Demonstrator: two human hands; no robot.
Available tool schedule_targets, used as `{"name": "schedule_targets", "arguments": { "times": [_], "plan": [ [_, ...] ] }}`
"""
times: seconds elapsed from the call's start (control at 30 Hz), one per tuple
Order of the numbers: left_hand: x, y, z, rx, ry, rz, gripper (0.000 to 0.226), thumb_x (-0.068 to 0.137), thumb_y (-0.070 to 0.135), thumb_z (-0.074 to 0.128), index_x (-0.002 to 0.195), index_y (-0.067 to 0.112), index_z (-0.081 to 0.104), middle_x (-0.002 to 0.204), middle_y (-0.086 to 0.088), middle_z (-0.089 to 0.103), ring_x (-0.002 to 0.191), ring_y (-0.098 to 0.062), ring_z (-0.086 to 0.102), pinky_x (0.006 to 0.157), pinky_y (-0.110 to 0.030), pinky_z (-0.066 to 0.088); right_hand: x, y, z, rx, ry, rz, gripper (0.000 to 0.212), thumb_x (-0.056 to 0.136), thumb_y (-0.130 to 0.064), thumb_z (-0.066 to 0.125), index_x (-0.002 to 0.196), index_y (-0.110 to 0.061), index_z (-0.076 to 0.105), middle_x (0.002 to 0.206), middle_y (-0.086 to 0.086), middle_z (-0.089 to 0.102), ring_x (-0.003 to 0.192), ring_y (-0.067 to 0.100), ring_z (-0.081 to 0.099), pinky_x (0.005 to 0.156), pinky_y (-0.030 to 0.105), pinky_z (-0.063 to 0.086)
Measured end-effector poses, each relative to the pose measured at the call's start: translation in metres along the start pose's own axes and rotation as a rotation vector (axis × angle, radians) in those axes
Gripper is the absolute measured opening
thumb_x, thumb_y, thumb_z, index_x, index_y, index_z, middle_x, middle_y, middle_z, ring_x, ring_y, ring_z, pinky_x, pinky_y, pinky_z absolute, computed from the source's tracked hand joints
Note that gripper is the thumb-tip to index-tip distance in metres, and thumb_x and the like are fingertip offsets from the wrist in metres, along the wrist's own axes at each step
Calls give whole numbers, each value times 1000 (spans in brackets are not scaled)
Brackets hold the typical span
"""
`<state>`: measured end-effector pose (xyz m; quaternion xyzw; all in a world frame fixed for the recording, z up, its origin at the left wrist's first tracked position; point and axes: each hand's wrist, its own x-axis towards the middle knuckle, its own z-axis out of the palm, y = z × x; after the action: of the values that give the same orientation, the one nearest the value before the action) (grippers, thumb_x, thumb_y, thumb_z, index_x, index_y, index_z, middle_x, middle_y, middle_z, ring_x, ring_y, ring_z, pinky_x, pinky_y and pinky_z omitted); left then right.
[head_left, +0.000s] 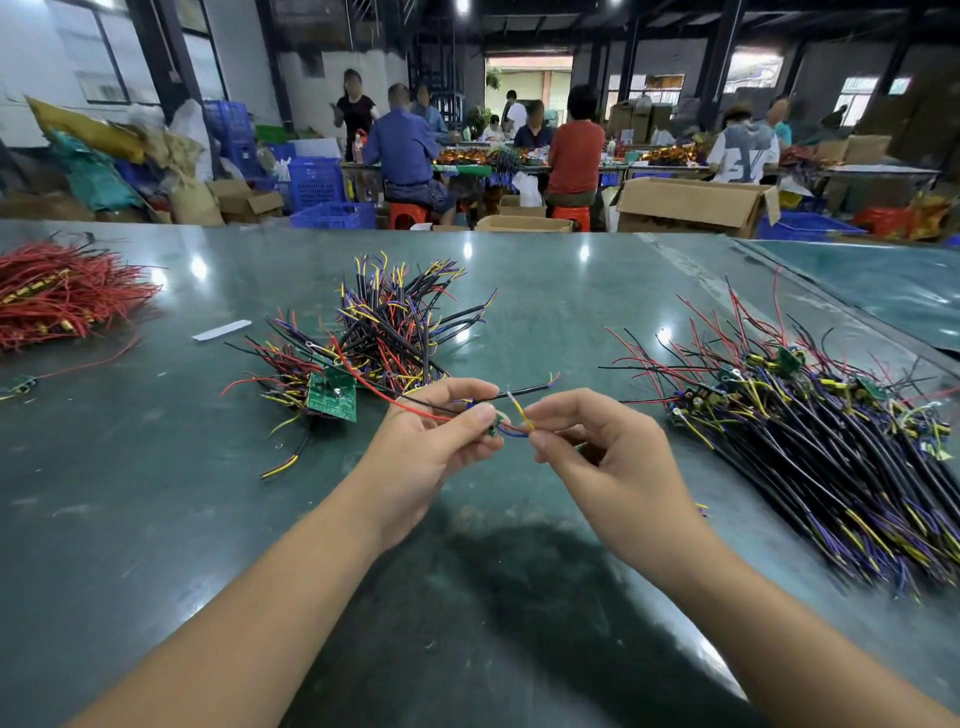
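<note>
Green small board (497, 425), red, yellow, blue wires (524, 420)

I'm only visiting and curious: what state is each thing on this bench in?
left hand: pinches the small board.
right hand: pinches the yellow wire.
small board: held above the table.
middle wire pile: tangled heap.
right wire bundle: laid roughly parallel.
red wires: loose heap, untouched.

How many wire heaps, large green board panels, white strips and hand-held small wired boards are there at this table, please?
Wire heaps: 3 (red heap, mixed heap, black-cabled heap)
Large green board panel: 1
White strip: 1
Hand-held small wired board (left hand, right hand): 1
Total: 6
</note>
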<state>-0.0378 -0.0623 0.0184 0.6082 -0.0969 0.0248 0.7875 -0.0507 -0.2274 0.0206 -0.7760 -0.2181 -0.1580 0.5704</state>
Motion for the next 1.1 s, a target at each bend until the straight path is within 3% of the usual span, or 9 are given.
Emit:
{"name": "schedule_targets", "arguments": {
  "times": [0.17,0.27,0.33,0.47,0.53,0.63,0.97,1.1],
  "plan": [
    [-1,2,-3,-79,-143,-81,17,74,6,69,89,13,73,80,-8,65,63,-10,58,64,-18,52,-2,5,-1,-40,-10,-36,33,85,-3,65,83,-36,64,78,-18,68,68,8,61,63,18,44],
    [-1,0,-2,36,-123,-33,11,70,18,79,81,19,75,71,0,63,60,-8,54,62,-17,46,-2,6,-1,-69,-24,-39,35,84,-2,65,81,-37,63,77,-19,68,70,7,62,67,24,49],
    [-1,-2,-1,120,-82,7,10,68,29,72,76,22,75,66,4,62,59,-7,52,61,-17,45,-3,7,1,-107,-39,-36,34,84,-3,66,80,-37,62,77,-20,68,70,6,61,67,24,49],
    [0,-4,-2,160,-54,36,4,75,20,75,71,22,73,67,2,63,60,-9,54,61,-18,46,-3,10,3,-102,-13,52,23,85,-11,68,90,-34,68,68,-19,66,66,1,60,70,21,48],
    [1,-4,-3,154,-45,30,5,76,18,74,71,20,72,68,1,65,60,-9,56,61,-18,49,-3,12,1,-186,-7,89,8,87,-22,67,90,-27,72,58,-18,59,58,2,54,62,18,43],
    [1,-7,-4,225,-28,16,11,83,9,67,74,14,71,68,-3,68,61,-8,61,62,-18,52,-1,13,-3,-305,-16,104,17,88,-26,65,72,-26,70,48,-15,50,49,6,43,50,17,34],
    [0,-7,-4,193,-52,-51,13,86,1,63,74,8,64,71,-5,71,63,-12,65,64,-21,56,1,16,-7,-265,-42,235,18,85,-24,69,67,-25,66,47,-19,52,46,0,43,45,12,31],
    [-1,-7,-3,207,-74,-55,16,83,-1,65,70,7,60,69,-8,71,63,-14,67,63,-21,56,2,18,-4,-318,-7,284,20,84,-30,69,65,-26,64,46,-21,52,48,1,44,49,20,33]
  ]
}}
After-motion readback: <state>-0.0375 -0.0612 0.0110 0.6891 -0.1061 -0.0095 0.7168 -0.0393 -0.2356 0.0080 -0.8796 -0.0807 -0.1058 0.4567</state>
